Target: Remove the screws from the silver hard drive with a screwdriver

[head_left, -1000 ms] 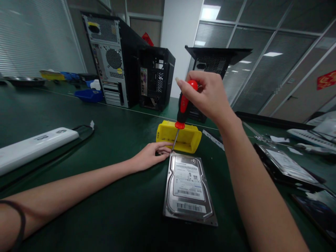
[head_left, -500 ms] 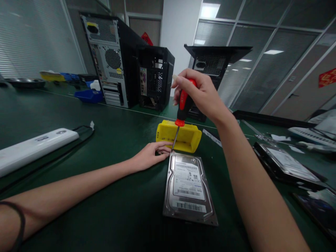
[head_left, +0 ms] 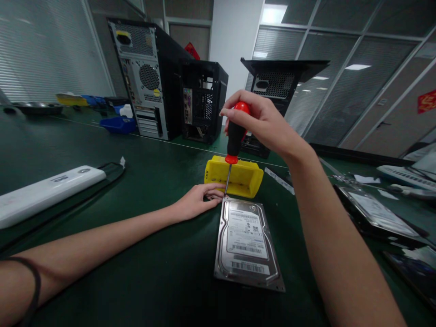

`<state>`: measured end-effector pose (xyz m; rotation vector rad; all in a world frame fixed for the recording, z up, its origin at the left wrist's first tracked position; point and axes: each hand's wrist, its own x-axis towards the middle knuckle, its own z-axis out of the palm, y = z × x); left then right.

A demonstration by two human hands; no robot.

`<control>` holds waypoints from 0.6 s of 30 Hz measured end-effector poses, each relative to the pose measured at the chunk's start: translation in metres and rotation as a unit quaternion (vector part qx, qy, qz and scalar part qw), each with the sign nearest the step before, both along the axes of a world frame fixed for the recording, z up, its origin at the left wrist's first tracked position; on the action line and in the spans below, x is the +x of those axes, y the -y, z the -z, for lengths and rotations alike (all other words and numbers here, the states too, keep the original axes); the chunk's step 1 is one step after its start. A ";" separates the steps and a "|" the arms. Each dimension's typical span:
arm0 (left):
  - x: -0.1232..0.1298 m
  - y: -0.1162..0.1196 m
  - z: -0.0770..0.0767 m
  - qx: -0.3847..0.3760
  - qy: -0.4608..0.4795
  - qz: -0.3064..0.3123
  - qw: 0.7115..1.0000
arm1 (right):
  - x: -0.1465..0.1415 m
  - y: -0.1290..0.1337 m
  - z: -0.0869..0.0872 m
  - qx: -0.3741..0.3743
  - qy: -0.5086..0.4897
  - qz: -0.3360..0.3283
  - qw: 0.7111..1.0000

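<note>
A silver hard drive (head_left: 247,243) with a white label lies flat on the dark green table. My right hand (head_left: 255,116) is wrapped round the red-and-black handle of a screwdriver (head_left: 235,138), which stands nearly upright. Its shaft comes down at the drive's far left corner; the tip and any screw there are too small to make out. At that same corner, the thumb and fingers of my left hand (head_left: 199,202) are closed against the drive beside the shaft. Just behind them a yellow plastic bin (head_left: 250,179) lies with its opening towards me, small dark bits inside.
Computer cases (head_left: 170,81) stand along the back, near a blue bin (head_left: 117,125). On the left is a white power strip (head_left: 51,193) with a black cable. Another hard drive (head_left: 381,213) and a circuit board (head_left: 415,277) lie at the right, with a keyboard (head_left: 405,177) beyond.
The screwdriver handle has turned in my right hand and now stands a little more upright. My right wrist has shifted slightly; my left hand stays at the drive's corner.
</note>
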<state>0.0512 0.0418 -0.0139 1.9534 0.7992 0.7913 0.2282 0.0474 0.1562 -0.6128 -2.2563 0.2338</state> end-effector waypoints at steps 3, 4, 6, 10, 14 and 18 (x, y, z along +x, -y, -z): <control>0.000 0.001 -0.002 -0.002 0.000 0.001 1.000 | 0.001 0.000 -0.002 0.068 0.012 0.066 0.995; 0.000 0.002 -0.003 -0.004 0.001 0.000 1.000 | 0.002 0.001 -0.002 0.080 0.016 0.081 0.993; 0.001 0.003 -0.005 -0.011 0.002 -0.002 1.000 | 0.003 0.005 -0.005 0.080 0.021 0.081 0.993; 0.002 0.004 -0.006 -0.017 -0.004 -0.008 1.000 | 0.003 0.014 -0.009 0.014 0.028 -0.011 0.999; 0.001 0.003 -0.005 -0.009 -0.002 -0.001 1.000 | -0.001 0.014 -0.008 0.005 0.024 -0.004 1.000; 0.001 0.003 -0.005 -0.006 0.001 -0.001 1.000 | -0.002 0.007 -0.004 0.096 0.030 0.081 0.992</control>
